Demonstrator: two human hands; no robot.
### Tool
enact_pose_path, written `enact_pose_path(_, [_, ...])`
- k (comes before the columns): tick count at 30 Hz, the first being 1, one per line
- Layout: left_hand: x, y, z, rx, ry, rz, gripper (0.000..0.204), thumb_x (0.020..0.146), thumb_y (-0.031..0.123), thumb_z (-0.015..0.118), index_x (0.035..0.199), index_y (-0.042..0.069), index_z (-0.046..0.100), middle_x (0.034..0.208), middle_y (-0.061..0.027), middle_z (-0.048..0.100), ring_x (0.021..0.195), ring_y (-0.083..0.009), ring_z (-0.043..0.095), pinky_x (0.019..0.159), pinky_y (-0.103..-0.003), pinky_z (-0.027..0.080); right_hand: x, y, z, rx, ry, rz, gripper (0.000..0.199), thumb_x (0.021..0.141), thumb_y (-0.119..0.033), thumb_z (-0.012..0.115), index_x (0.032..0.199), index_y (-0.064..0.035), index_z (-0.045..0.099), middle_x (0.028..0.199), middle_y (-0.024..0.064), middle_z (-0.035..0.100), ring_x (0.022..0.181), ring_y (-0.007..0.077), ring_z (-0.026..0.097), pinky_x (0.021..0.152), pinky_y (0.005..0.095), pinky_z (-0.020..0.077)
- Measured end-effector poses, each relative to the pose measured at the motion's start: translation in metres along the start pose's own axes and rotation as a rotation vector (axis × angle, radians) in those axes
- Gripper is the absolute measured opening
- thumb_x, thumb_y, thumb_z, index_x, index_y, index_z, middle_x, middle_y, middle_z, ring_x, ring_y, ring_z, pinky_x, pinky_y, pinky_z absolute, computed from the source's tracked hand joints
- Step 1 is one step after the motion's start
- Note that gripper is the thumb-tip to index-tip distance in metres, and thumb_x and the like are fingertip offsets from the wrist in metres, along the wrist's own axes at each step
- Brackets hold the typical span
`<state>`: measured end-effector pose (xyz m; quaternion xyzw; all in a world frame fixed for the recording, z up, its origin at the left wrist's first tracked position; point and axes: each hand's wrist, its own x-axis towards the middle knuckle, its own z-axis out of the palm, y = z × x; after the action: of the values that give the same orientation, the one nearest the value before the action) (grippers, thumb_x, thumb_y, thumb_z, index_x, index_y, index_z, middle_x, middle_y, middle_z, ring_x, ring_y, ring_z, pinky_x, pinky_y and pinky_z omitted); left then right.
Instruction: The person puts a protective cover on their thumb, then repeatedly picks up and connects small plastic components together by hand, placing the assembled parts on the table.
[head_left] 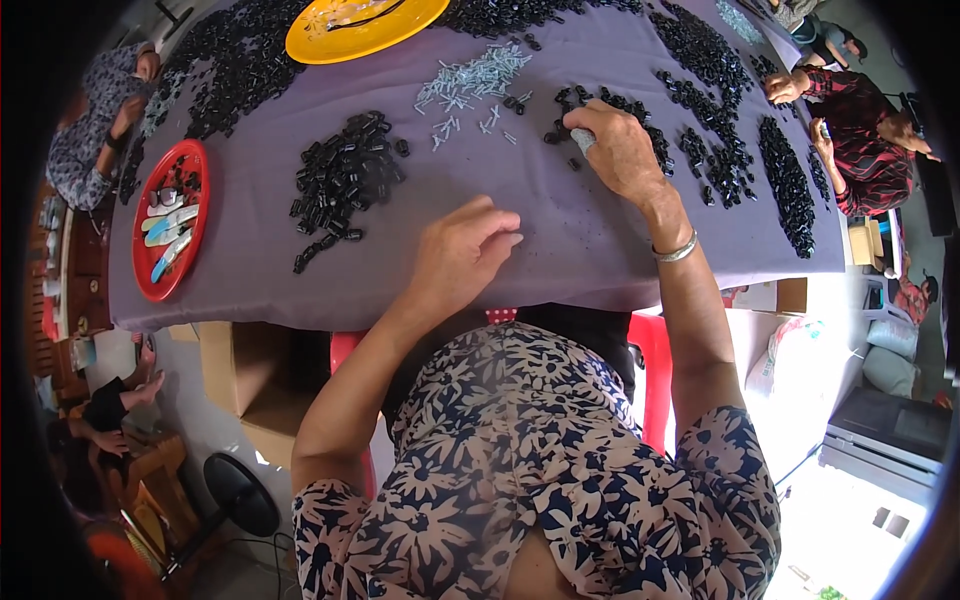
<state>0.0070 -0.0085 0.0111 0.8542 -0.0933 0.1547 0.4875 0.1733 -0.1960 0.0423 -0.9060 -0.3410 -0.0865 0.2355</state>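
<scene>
My right hand (622,150) reaches over a loose cluster of small black cylindrical pieces (640,108), its fingers bent and drawn together. A pale grey bit (582,138) shows at its fingertips; I cannot tell if it is a held piece or a finger covering. Over the near part of the cloth, my left hand (462,252) is closed, thumb against curled fingers, and whatever it may hold is hidden. Left of it lies a heap of black pieces (345,175). Beyond my hands is a scatter of thin pale pins (475,78).
A grey-purple cloth (250,270) covers the table. On the left stands a red tray (202,225) with blue-and-white handled tools; at the far side, a yellow plate (405,38). More black heaps (785,185) lie right. Other people's hands (787,86) work at both sides.
</scene>
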Motion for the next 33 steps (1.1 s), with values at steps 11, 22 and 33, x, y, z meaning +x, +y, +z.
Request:
enact_pose_path(11, [-0.003, 0.000, -0.003, 0.019, -0.010, 0.018, 0.012, 0.081, 0.002, 0.071, 0.092, 0.002, 0.066, 0.077, -0.0049, 0.058, 0.063, -0.0169, 0.056, 0.058, -0.029, 0.045, 0.022, 0.001, 0.004, -0.128, -0.022, -0.283, 0.026, 0.072, 0.009, 0.056, 0.092, -0.0050, 0.066, 0.085, 0.0107, 0.063, 0.083, 0.0335, 0.064, 0.072, 0.0402, 0.0503])
enact_pose_path(22, [-0.002, -0.004, 0.000, 0.008, 0.012, 0.089, 0.013, 0.081, 0.002, 0.070, 0.093, 0.003, 0.066, 0.074, -0.0054, 0.055, 0.062, -0.0178, 0.056, 0.055, -0.031, 0.043, 0.012, -0.007, -0.001, -0.048, -0.063, -0.301, 0.012, 0.073, 0.006, 0.061, 0.084, -0.0001, 0.059, 0.075, 0.0119, 0.059, 0.069, 0.0273, 0.060, 0.065, 0.0380, 0.0466])
enact_pose_path(33, [0.002, -0.015, -0.014, -0.492, 0.196, 0.106, 0.029, 0.081, -0.007, 0.070, 0.108, 0.000, 0.065, 0.097, -0.0069, 0.058, 0.086, -0.0145, 0.062, 0.074, -0.026, 0.053, -0.049, -0.082, 0.027, 1.724, -0.484, 0.604, 0.019, 0.092, -0.012, 0.065, 0.108, -0.0029, 0.063, 0.086, 0.0009, 0.062, 0.072, 0.0068, 0.054, 0.061, 0.0232, 0.0435])
